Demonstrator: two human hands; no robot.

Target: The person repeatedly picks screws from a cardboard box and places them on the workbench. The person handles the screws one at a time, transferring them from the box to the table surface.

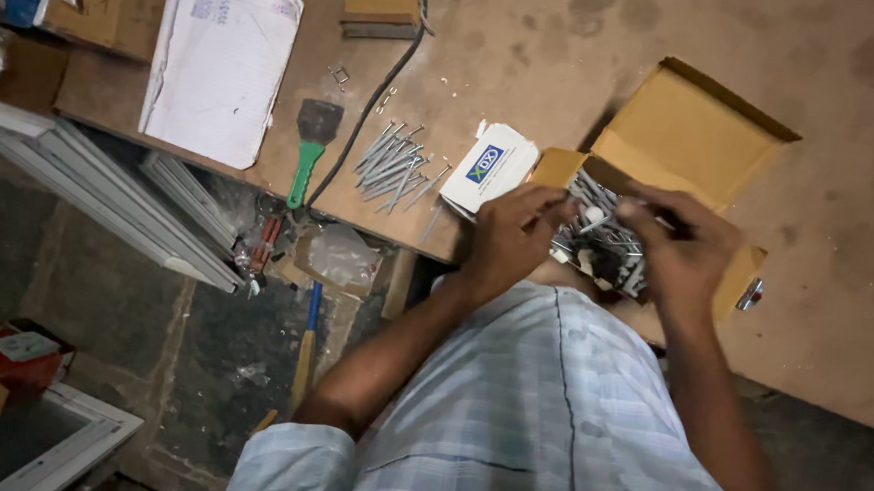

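Both hands were down in an open cardboard box [662, 138] full of long metal screws [602, 239], which sat at the near edge of the wooden surface [836, 246], close against the person's body so the reach was short. The left hand [512, 235] was curled, its fingertips pinched together on what looked like a single screw at the box's left rim; the exact grip was partly hidden by the knuckles. The right hand [681, 248] lay palm down over the heap with its fingers bent into the screws, but I could not tell whether it had closed on any.

The screws in the box lay jumbled, most with their long axes running roughly from the left hand's side toward the right, a few slanting away from the body.

Beyond the left hand, the box's white end flap [496, 164] hung open. Further out on that side lay a loose pile of screws [396, 164], nearly parallel, slanting away from the hands, as if sorted out of the box. A green-handled scraper [309, 154] lay past them.
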